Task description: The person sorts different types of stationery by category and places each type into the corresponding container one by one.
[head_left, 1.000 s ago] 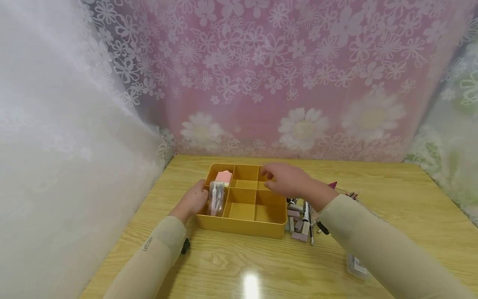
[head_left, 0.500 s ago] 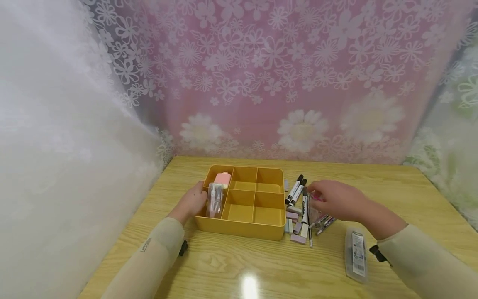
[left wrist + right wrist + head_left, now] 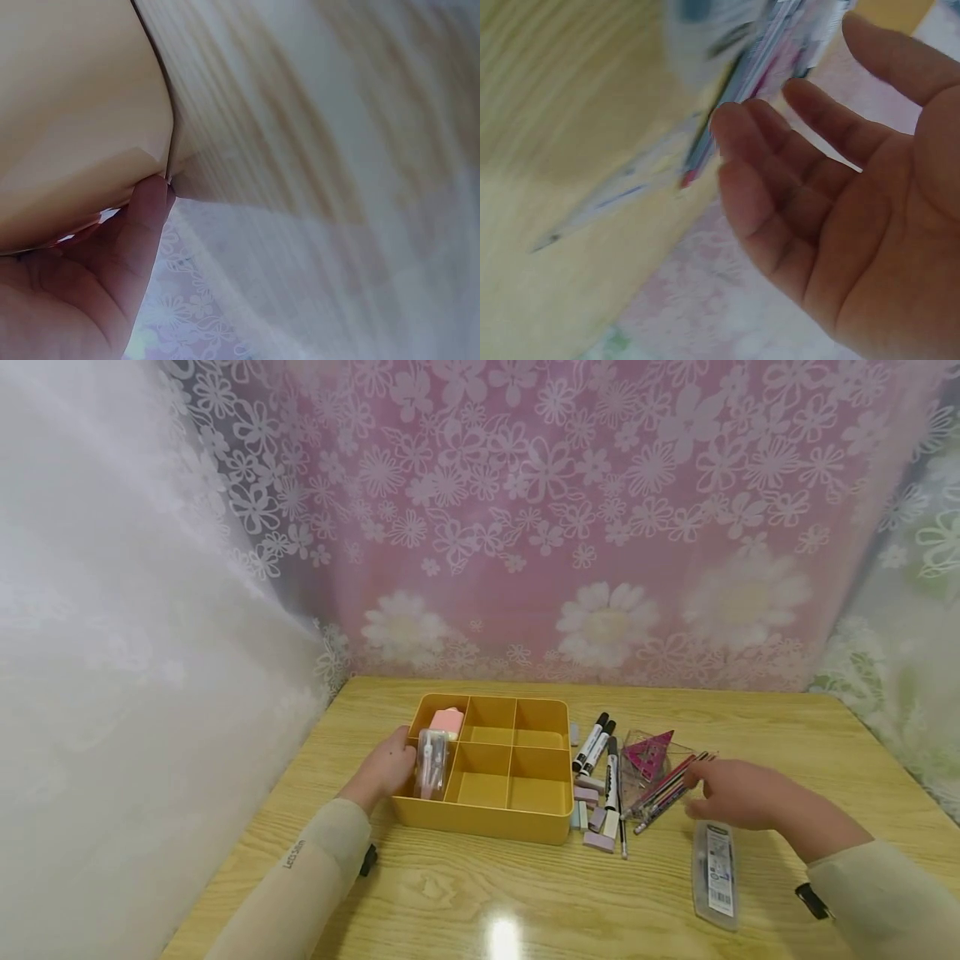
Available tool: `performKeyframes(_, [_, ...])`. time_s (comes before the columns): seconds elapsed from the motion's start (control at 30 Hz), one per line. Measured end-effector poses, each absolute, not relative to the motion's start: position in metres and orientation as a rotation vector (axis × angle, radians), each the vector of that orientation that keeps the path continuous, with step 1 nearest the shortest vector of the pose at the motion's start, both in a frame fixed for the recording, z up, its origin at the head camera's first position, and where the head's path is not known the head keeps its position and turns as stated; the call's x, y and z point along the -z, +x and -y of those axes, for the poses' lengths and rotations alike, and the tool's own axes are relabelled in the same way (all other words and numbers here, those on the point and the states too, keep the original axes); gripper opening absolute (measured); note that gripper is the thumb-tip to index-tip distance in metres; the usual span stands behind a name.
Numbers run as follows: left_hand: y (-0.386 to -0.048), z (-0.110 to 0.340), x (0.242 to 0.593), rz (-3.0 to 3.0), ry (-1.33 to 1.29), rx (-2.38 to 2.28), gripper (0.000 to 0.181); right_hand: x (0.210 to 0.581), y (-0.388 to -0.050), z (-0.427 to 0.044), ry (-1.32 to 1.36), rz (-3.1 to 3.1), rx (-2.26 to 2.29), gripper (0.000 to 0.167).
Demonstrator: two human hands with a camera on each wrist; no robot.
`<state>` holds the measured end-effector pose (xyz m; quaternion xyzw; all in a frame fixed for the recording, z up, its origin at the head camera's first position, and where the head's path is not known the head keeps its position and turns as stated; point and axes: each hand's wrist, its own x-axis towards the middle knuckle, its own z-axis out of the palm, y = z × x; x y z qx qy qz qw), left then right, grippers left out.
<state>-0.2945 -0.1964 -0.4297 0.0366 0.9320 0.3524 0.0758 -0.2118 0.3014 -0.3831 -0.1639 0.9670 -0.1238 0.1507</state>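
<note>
A yellow divided box (image 3: 480,825) stands on the table. My left hand (image 3: 382,767) holds its left wall, thumb and fingertips pinching the edge in the left wrist view. Inside the box, a clear case (image 3: 432,766) with tools leans in the front left compartment, and a pink object (image 3: 447,722) sits behind it. To the right, my right hand (image 3: 746,795) hovers with nothing in it, its fingers loosely bent in the right wrist view. Below and left of it lies a bundle of pencils (image 3: 663,792). Nearer me is a clear plastic case (image 3: 716,877) with a white label.
Black-capped markers (image 3: 592,743) and several small erasers (image 3: 598,842) lie close against the box's right side. A magenta set square (image 3: 649,757) rests on clear plastic pieces behind the pencils. A flowered curtain (image 3: 495,527) hangs along the table's back edge.
My right hand has moved from above the box's back right compartment, across the markers and set square, to the right near the pencils. My left hand has kept its hold on the box.
</note>
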Motion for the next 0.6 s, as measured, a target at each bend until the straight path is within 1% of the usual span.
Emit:
performKeyframes(0.17, [-0.294, 0.197, 0.431, -2.782, 0.092, -1.068, 0.056, 0.396, -0.212, -0.316, -0.384, -2.698, 0.345, 0.052])
performKeyframes(0.33, [-0.295, 0.197, 0.432, -2.793, 0.088, -1.066, 0.056, 0.404, -0.21, -0.32, -0.344, -2.632, 0.411, 0.065])
performKeyframes(0.43, [-0.295, 0.197, 0.432, -2.798, 0.095, -1.071, 0.056, 0.409, -0.21, -0.321, -0.343, -2.617, 0.451, 0.065])
performKeyframes(0.6, [-0.296, 0.198, 0.432, -2.797, 0.128, -1.08, 0.056, 0.412, -0.213, -0.323, -0.326, -2.567, 0.522, 0.06])
